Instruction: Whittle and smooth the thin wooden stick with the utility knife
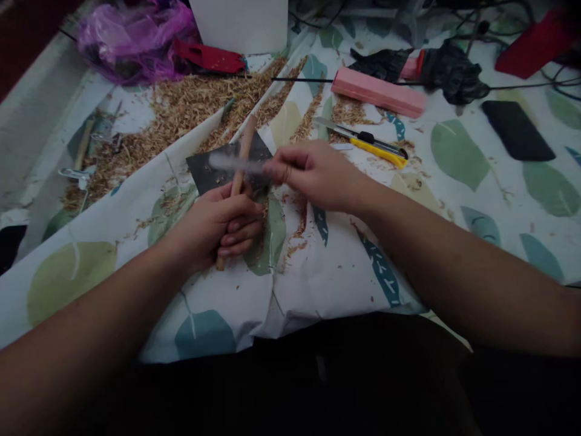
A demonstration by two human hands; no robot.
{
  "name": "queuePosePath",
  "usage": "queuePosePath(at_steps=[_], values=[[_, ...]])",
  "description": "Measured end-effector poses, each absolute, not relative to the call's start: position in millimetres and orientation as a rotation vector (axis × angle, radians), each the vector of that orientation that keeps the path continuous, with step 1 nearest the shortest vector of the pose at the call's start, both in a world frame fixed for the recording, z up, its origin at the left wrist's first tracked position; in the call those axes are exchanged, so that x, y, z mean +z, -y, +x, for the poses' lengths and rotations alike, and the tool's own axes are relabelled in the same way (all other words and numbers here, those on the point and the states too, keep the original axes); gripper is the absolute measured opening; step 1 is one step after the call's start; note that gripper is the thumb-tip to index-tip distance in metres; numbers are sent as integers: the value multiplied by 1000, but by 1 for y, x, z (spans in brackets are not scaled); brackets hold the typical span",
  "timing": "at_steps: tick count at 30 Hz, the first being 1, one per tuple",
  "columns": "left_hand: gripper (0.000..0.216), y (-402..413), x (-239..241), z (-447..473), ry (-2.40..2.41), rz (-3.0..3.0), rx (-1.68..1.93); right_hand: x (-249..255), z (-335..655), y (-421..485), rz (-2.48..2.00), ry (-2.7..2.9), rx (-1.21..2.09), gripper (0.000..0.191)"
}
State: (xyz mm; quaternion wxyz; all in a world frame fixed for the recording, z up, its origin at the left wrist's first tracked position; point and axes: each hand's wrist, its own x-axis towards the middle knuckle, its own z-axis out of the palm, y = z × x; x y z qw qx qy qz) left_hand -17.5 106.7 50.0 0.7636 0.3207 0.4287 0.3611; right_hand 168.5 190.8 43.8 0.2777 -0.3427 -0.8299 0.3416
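A leaf-print cloth [345, 278] spreads beneath everything, with a broad drift of wood shavings [172, 118] across its far left. The person's right hand [320, 175] has its fingers pinched on one end of a motion-blurred, pale tool [231, 163]; the left hand [229, 221] has its fingers wrapped around a wooden stick [246, 145], tilted above a dark sheet [202, 169]. The tool crosses the stick; contact is unclear. A yellow cutter [379, 154] lies beyond the right hand.
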Motion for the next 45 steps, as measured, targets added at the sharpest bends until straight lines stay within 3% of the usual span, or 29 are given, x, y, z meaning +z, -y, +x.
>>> queuePosePath(at_steps=[14, 25, 45], values=[[30, -108, 48, -19, -887, 698, 798, 48, 168, -187, -960, 2295, 805, 47], [31, -110, 48, -20, -876, 668, 797, 50, 167, -185, -1018, 2290, 779, 33], [29, -108, 46, -18, -841, 728, 789, 54, 168, -180, -1079, 2227, 877, 42]])
